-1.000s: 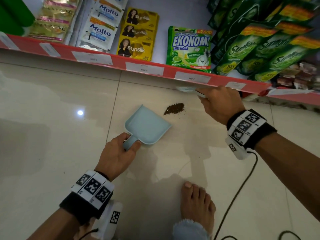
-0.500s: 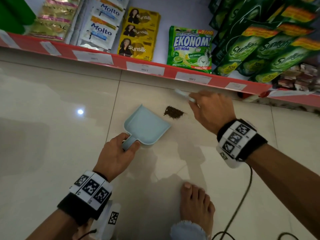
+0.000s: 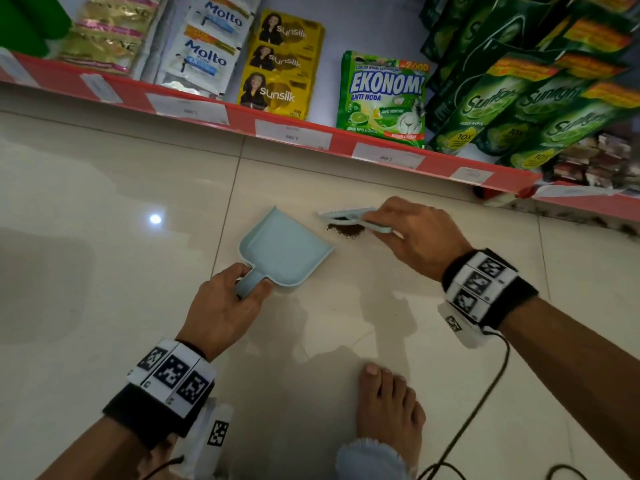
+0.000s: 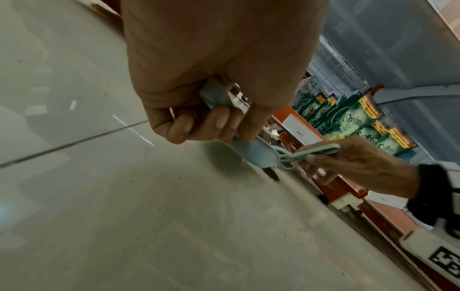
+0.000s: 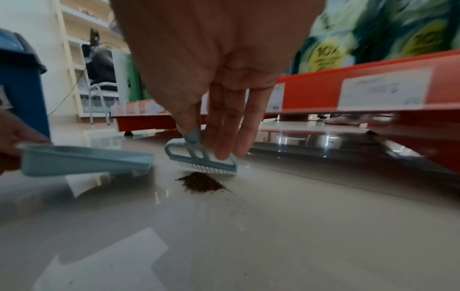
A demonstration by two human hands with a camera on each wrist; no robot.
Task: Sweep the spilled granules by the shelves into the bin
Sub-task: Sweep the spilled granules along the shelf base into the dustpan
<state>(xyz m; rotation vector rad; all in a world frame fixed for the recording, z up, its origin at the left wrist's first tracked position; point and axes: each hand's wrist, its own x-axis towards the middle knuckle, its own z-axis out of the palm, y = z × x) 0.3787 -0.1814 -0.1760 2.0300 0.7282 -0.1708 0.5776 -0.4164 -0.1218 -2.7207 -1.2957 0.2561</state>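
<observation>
A small heap of dark brown granules [image 3: 346, 230] [image 5: 202, 182] lies on the pale tiled floor just right of a light blue dustpan [image 3: 282, 250] [image 5: 82, 162]. My left hand [image 3: 225, 308] [image 4: 211, 126] grips the dustpan's handle, with the pan's mouth turned toward the heap. My right hand [image 3: 414, 233] [image 5: 219, 122] holds a small light blue brush [image 3: 348, 216] [image 5: 200, 161], thumb and fingers curled on its handle. The bristles sit on the floor at the far side of the heap. A blue bin [image 5: 21, 82] stands at the left in the right wrist view.
A red shelf edge [image 3: 294, 133] with price labels runs along the back, holding sachets and green detergent pouches [image 3: 381, 98]. My bare foot [image 3: 389, 407] stands near the bottom, with a black cable [image 3: 485, 386] trailing from the right wrist. A chair [image 5: 99, 92] stands far left.
My right hand has brought the brush down and leftward from the shelf edge to the far side of the heap. The left hand and dustpan have stayed in place.
</observation>
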